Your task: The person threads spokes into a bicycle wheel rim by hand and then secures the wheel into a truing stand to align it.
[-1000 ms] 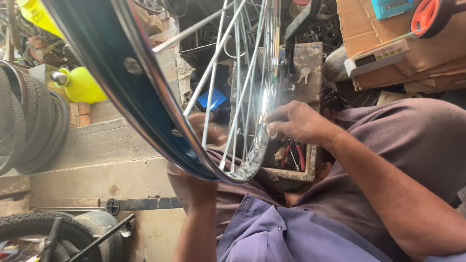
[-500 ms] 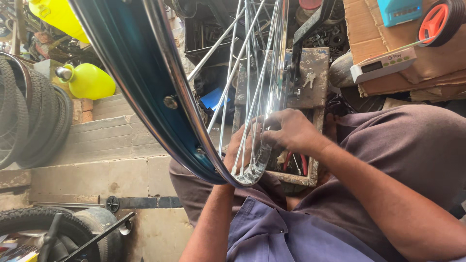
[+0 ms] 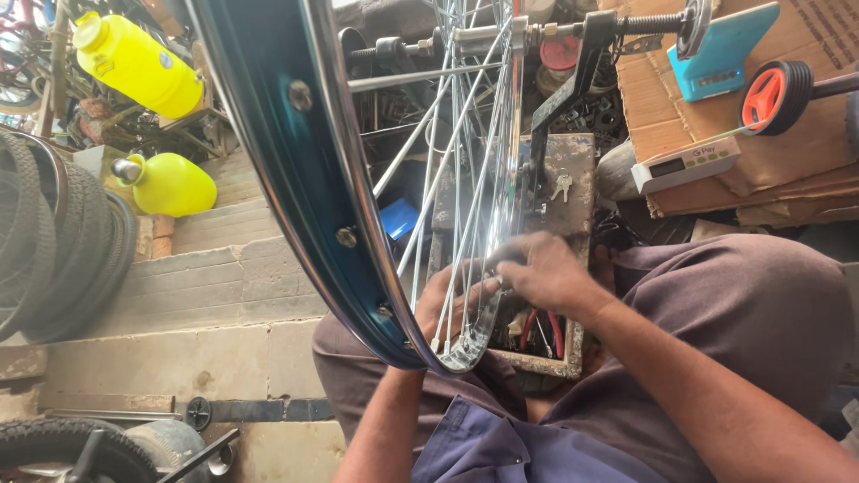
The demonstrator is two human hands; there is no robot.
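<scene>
A blue bicycle wheel rim [image 3: 295, 170] with silver spokes [image 3: 465, 161] stands upright in front of me, its hub axle [image 3: 501, 38] at the top. My left hand [image 3: 443, 304] reaches behind the spokes near the rim's lowest part. My right hand [image 3: 546, 273] pinches a small dark tool or spoke nipple at the spokes just above the rim; which one I cannot tell. Both hands sit close together over a worn wooden toolbox [image 3: 564, 188].
Two yellow plastic bottles [image 3: 143, 63] lie at the upper left beside stacked tyres [image 3: 63, 250]. Cardboard [image 3: 805, 134], a white scale [image 3: 684, 163] and a small red wheel [image 3: 769, 97] are at the upper right. Brick steps [image 3: 206, 295] run below; another tyre [image 3: 63, 447] lies at the bottom left.
The view has shifted so the rim hangs lower and the hub shows. My left hand came up behind the spokes, and my right hand moved slightly left along the rim.
</scene>
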